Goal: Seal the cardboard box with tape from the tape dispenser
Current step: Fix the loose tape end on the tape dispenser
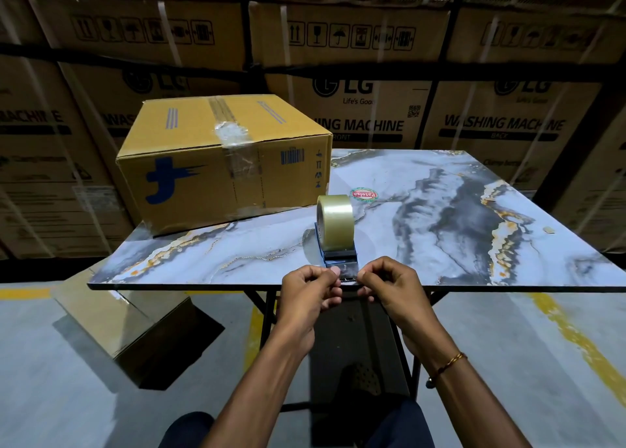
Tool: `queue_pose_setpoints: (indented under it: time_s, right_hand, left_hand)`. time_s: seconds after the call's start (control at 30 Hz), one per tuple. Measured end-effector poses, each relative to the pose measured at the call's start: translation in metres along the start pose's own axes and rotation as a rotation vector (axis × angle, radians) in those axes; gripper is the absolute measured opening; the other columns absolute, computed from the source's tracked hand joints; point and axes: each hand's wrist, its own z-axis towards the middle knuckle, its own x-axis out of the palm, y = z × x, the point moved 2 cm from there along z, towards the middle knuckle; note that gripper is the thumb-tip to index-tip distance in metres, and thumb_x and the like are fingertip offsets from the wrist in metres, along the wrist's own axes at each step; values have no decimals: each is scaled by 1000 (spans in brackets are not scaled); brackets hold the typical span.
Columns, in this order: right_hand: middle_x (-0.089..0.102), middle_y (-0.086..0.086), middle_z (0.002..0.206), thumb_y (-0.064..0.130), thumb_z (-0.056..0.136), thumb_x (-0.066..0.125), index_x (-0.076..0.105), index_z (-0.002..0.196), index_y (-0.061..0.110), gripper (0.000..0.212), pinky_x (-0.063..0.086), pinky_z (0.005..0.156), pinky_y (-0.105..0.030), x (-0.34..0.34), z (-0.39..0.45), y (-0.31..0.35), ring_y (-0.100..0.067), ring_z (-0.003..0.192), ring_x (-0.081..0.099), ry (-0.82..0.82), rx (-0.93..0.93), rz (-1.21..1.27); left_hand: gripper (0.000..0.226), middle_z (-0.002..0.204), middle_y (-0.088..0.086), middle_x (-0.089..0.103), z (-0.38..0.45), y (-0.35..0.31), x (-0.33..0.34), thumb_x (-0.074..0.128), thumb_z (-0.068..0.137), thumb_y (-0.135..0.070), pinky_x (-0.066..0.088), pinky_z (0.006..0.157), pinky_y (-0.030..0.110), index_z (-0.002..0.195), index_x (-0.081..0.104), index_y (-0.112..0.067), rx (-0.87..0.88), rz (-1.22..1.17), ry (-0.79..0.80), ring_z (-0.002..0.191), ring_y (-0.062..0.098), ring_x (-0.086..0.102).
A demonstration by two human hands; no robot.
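A closed yellow-brown cardboard box (223, 163) with a blue logo stands on the far left of the marble-patterned table (440, 217). Clear tape runs across its top seam and down its front. A blue tape dispenser (338, 244) carrying a roll of clear tape sits near the table's front edge, its cutter end facing me. My left hand (311, 288) and my right hand (389, 285) both pinch the free end of the tape (349, 273) at the cutter, thumbs and forefingers closed on it.
A round red-and-green sticker (364, 195) lies on the table behind the dispenser. A small scrap (548, 230) rests near the right edge. Stacked washing-machine cartons (372, 75) fill the background. Flattened cardboard (135, 325) leans on the floor at the left.
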Motion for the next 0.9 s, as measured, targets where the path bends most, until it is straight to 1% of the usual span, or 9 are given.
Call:
queue_pose_setpoints:
  time_s: [0.1, 0.2, 0.3, 0.4, 0.5, 0.6, 0.67, 0.77, 0.9]
  right_hand:
    - [71, -19, 80, 7, 90, 67, 69, 88, -3, 10, 48, 63, -25, 1, 0, 4, -14, 68, 67, 1, 32, 7]
    - [75, -12, 82, 15, 88, 71, 72, 90, 1, 15, 47, 68, -27, 0, -1, 7, -12, 71, 69, 16, 65, 14]
    - [74, -9, 80, 21, 86, 75, 72, 91, 0, 22, 47, 67, -24, 0, -1, 8, -10, 69, 69, 20, 82, 19]
    - [74, -15, 78, 15, 85, 75, 71, 89, -4, 20, 48, 63, -22, 1, 2, 8, -13, 69, 68, -13, 82, 5]
    - [69, -12, 71, 10, 83, 76, 67, 86, -9, 21, 48, 56, -17, 2, 4, 8, -15, 66, 67, -29, 82, 9]
    - [66, -13, 71, 9, 83, 76, 64, 85, -9, 22, 47, 58, -20, 4, 4, 9, -10, 59, 63, -33, 85, -27]
    - [62, -13, 71, 6, 83, 75, 58, 87, -4, 21, 46, 57, -23, 5, 3, 9, -10, 56, 61, -46, 88, -35]
    - [56, -13, 72, 1, 84, 73, 45, 96, 8, 32, 45, 52, -18, 4, 4, 9, -18, 59, 60, -50, 88, 43]
    - [58, -10, 71, 1, 85, 72, 44, 100, 10, 33, 45, 53, -17, 3, 6, 8, -16, 59, 61, -12, 97, 39]
  left_hand:
    - [11, 73, 11, 68, 0, -1, 1, 73, 88, -9, 56, 57, 23, 81, 68, -3, -7, -8, -19, 59, 16, 64]
    - [10, 70, 12, 67, 0, -4, 1, 73, 88, -7, 56, 56, 23, 80, 68, -2, -16, -12, -32, 57, 16, 63]
    - [12, 69, 12, 67, 1, -5, 3, 72, 88, -6, 56, 55, 22, 77, 68, -2, -17, 0, -43, 57, 16, 62]
    - [15, 69, 13, 66, 0, -6, 4, 72, 88, -6, 55, 53, 21, 74, 66, -4, -18, 14, -55, 56, 16, 61]
    - [17, 69, 13, 67, 0, -7, 4, 72, 88, -6, 55, 53, 21, 72, 66, -4, -23, 33, -62, 56, 15, 61]
    - [17, 68, 13, 67, 0, -7, 4, 72, 87, -6, 55, 52, 22, 72, 66, -4, -29, 49, -70, 54, 15, 61]
    - [15, 68, 13, 66, 0, -7, 5, 72, 87, -5, 56, 52, 22, 73, 66, -3, -37, 55, -78, 52, 15, 61]
    - [15, 67, 13, 66, 0, -8, 5, 73, 87, -6, 56, 52, 21, 74, 67, -1, -44, 49, -80, 51, 14, 60]
    - [18, 68, 14, 68, -2, -9, 4, 74, 87, -10, 56, 51, 21, 73, 68, -1, -53, 32, -89, 52, 15, 61]
